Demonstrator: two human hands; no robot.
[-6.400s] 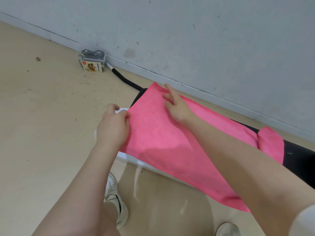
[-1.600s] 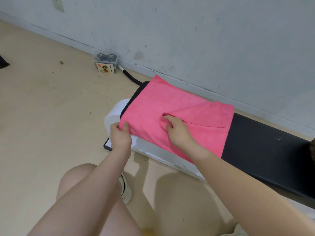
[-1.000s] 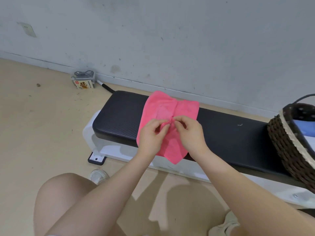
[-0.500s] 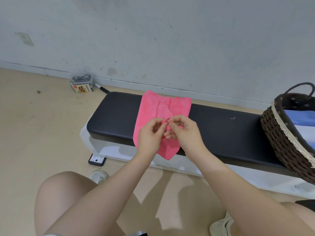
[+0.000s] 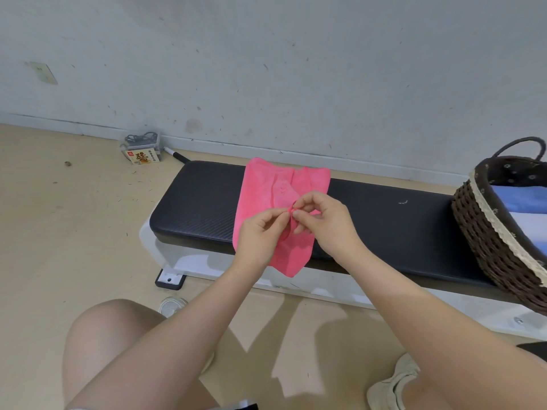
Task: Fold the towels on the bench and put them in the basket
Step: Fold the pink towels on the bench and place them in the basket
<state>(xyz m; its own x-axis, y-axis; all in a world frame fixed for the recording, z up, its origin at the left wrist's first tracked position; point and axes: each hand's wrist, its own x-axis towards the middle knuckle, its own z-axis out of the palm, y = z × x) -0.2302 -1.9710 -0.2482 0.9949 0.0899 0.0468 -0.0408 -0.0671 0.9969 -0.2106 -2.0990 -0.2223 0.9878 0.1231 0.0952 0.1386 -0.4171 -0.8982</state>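
Pink towel [image 5: 266,196] draped across the black bench [image 5: 384,232], long axis running from the wall side toward the person, crosswise to the bench's own length; far edge lying flat on the padded top near the wall, near end hanging off the front edge and tapering to a point aimed down at the floor. Folded already into a narrow strip, with a crease line running along its middle. Left hand [image 5: 260,235] and right hand [image 5: 328,223] raised together over the towel's middle, fingertips meeting, each pinching a small bunched bit of pink cloth between thumb and forefinger; remaining fingers loosely curled. Both hands grasping the towel, then, at the same spot, knuckles almost touching. Wicker basket [image 5: 485,247] standing on the bench's right end, well apart from the towel, dark brown weave with a pale trim band around the rim, tilted in the wide-angle view, one arched handle rising at its far side. Inside the basket, folded cloth in blue [image 5: 521,199] and, just below it, a paler piece; number of pieces not clear. On the floor beside the wall, left of the bench, a small clear box [image 5: 142,149] with a red-and-yellow label and dark cables inside. Bare knees and pale shoes at the bottom of the view.
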